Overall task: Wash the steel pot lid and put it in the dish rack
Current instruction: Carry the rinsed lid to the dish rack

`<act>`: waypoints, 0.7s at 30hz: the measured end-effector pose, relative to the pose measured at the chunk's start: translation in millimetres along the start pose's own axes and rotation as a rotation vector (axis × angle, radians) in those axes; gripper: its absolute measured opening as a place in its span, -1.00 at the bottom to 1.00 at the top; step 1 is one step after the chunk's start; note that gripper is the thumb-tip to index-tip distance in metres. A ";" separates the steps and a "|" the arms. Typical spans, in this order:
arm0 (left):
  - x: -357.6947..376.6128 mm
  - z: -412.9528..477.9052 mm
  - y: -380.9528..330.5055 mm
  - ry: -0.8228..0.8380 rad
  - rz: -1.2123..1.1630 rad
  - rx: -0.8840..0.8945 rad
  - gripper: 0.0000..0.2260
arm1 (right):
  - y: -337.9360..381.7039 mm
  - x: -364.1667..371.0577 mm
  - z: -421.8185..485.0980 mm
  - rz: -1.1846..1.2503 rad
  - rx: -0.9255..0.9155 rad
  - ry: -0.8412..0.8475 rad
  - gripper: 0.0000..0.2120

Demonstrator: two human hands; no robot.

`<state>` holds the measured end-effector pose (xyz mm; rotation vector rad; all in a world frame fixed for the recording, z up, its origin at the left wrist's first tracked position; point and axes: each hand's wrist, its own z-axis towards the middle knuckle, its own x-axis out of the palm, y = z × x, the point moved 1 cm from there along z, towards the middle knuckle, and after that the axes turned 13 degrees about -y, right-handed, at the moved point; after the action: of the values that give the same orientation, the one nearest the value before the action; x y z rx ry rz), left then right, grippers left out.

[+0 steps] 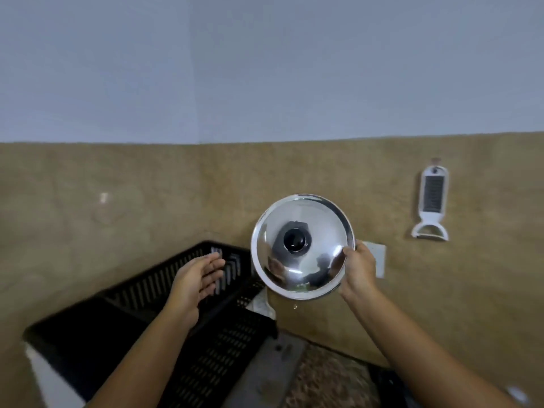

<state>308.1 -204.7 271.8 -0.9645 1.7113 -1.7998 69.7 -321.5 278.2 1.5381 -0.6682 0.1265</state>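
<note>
The steel pot lid is round and shiny with a black knob in its middle. It is held upright in the air, its top facing me, and a water drop hangs below its lower rim. My right hand grips the lid's right rim. My left hand is open, palm turned right, fingers apart, just left of the lid and above the black plastic dish rack. The rack sits at the lower left below the lid and looks empty where I can see it.
A tan tiled wall stands close behind the lid, grey-blue wall above it. A white peeler or grater hangs on the wall at right. A pale switch plate shows behind my right hand. Speckled counter lies right of the rack.
</note>
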 end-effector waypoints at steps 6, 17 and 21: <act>-34.6 64.8 -7.3 -0.098 0.088 -0.018 -0.79 | -44.4 106.4 14.8 -0.022 -0.119 0.070 -0.67; -51.9 111.0 22.4 -0.099 0.062 -0.157 -0.81 | -119.3 201.3 58.7 -0.150 -0.235 0.073 -0.70; -51.0 114.6 22.5 -0.078 0.038 -0.158 -0.80 | -139.5 206.6 72.1 -0.174 -0.198 0.093 -0.73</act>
<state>424.6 -243.8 238.1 -1.0453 1.8310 -1.6013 282.6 -466.3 245.9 1.3832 -0.4572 0.0001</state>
